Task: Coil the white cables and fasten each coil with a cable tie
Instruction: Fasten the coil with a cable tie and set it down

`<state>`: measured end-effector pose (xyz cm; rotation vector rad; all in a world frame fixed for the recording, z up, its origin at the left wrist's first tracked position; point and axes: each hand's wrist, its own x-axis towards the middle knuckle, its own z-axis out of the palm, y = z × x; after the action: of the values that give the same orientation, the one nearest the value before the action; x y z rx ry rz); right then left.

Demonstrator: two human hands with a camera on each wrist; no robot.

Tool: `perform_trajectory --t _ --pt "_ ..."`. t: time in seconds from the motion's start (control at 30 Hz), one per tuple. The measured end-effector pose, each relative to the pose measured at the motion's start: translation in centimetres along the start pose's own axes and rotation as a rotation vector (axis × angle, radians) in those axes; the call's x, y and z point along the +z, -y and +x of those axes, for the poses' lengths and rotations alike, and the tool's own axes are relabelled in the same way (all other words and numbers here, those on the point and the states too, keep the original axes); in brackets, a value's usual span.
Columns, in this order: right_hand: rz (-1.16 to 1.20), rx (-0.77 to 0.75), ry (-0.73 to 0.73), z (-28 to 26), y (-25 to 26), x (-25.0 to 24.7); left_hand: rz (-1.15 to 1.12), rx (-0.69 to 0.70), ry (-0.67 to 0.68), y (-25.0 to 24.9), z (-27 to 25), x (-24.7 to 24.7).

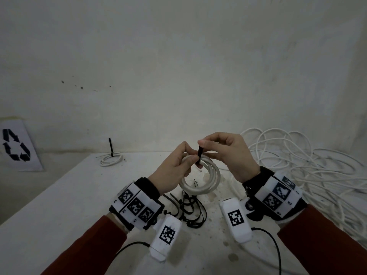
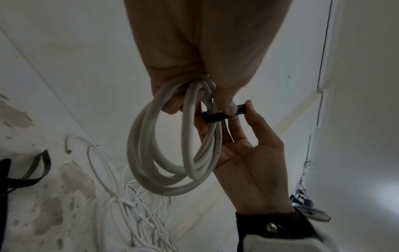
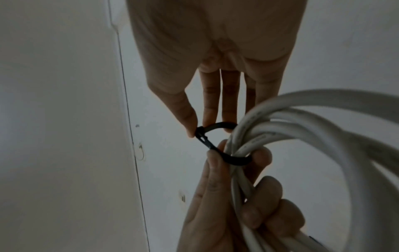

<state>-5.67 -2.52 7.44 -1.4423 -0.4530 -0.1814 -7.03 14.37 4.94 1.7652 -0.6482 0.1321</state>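
My left hand (image 1: 189,160) grips a small coil of white cable (image 1: 200,182) above the table, fingers curled round its bundled strands (image 3: 241,170). A black cable tie (image 1: 199,155) is looped around those strands just above the left fingers. In the right wrist view the tie (image 3: 235,160) forms a loose loop with slack. My right hand (image 1: 201,145) pinches the tie's head end (image 3: 200,133) between thumb and forefinger, its other fingers straight. From the left wrist view the coil (image 2: 149,153) hangs below the left hand, with the tie (image 2: 215,117) at its top right.
A tied coil (image 1: 110,161) lies at the table's back left, its black tie tail upright. Several loose black ties (image 1: 188,208) lie below my hands. A large tangle of white cable (image 1: 301,167) fills the right side. A recycling sign (image 1: 16,145) leans at far left.
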Motion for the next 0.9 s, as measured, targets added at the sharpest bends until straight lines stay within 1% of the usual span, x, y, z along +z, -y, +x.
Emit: perform_trajectory --t 0.2,0.3,0.5,0.6,0.7,0.73,0.8,0.9 --pt "0.050 0.035 -0.009 0.0 0.1 0.0 0.008 -0.002 0.006 0.7 0.3 0.0" --pt "0.099 0.079 -0.017 0.1 0.2 -0.2 0.046 0.002 0.010 0.8 0.4 0.1" --pt "0.194 0.169 -0.049 0.1 0.1 -0.2 0.190 0.036 -0.005 1.2 0.3 0.1" --pt "0.124 0.238 -0.056 0.3 0.1 -0.5 0.328 0.063 -0.033 1.3 0.2 0.3" --pt "-0.126 0.366 -0.013 0.5 0.1 -0.6 0.477 0.127 -0.091 1.3 0.6 0.0" --pt "-0.177 0.404 0.014 0.4 0.0 -0.6 0.524 0.139 -0.102 1.2 0.8 -0.1" --pt "-0.146 0.435 0.070 0.3 -0.1 -0.5 0.624 0.144 -0.105 1.0 1.1 -0.4" --pt "0.044 0.453 0.123 0.2 -0.3 -0.5 0.711 0.161 -0.091 1.1 1.4 -0.6"
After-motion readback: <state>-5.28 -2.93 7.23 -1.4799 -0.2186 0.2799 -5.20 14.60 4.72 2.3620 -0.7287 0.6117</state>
